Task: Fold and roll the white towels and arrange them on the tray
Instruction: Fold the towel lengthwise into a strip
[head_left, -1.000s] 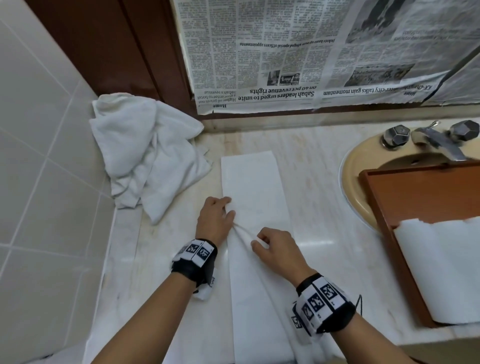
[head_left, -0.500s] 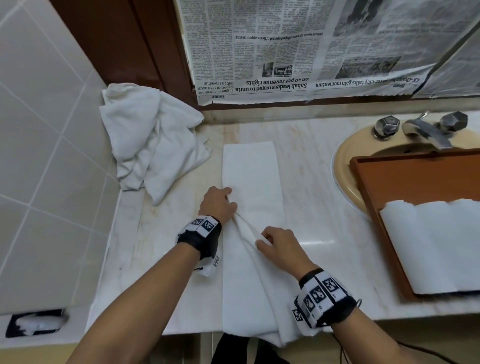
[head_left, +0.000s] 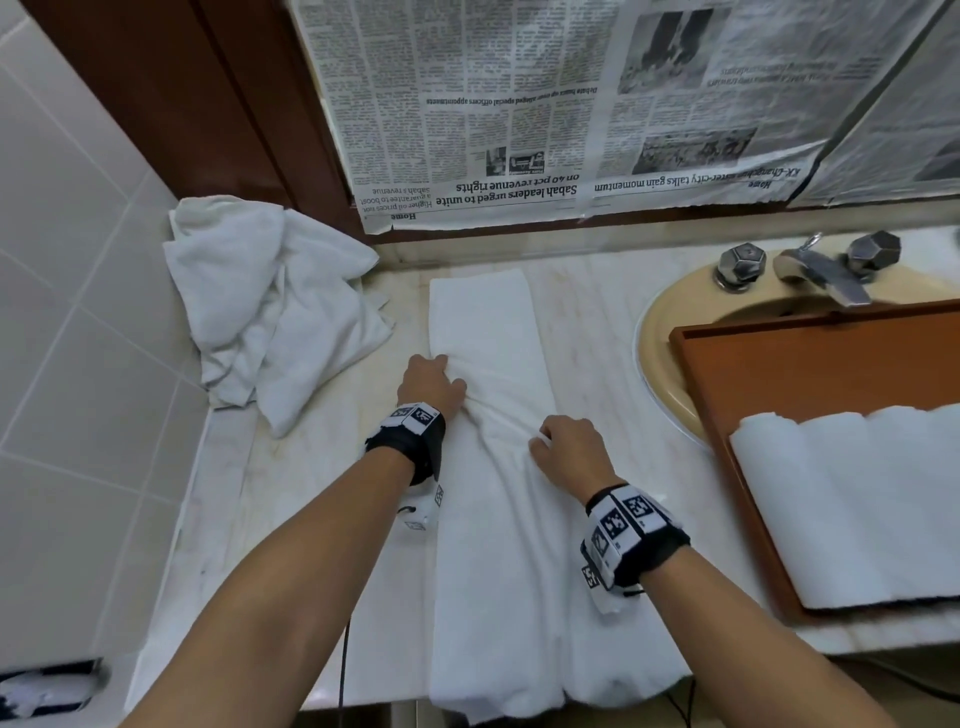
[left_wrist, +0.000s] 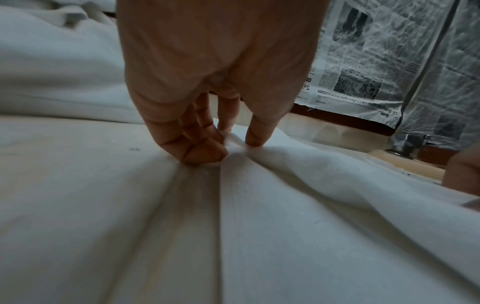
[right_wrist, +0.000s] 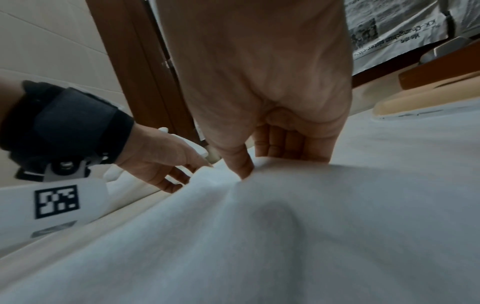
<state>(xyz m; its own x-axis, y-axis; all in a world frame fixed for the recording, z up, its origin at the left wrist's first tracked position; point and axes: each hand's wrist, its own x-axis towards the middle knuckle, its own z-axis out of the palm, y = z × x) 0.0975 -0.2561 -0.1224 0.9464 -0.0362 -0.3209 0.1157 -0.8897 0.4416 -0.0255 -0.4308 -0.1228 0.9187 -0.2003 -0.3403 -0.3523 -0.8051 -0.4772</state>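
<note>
2 hands pinch the long folded towel (head_left: 483, 332) lying lengthwise on the counter (head_left: 597, 322), the left hand (head_left: 428, 384) gathering its left edge, the right hand (head_left: 569, 447) bunching cloth mid-width, beside the tray (head_left: 810, 364) holding rolled towels (head_left: 852, 499).

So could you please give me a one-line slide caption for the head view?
Both hands, left and right, pinch a long folded white towel on the counter beside a tray.
</note>
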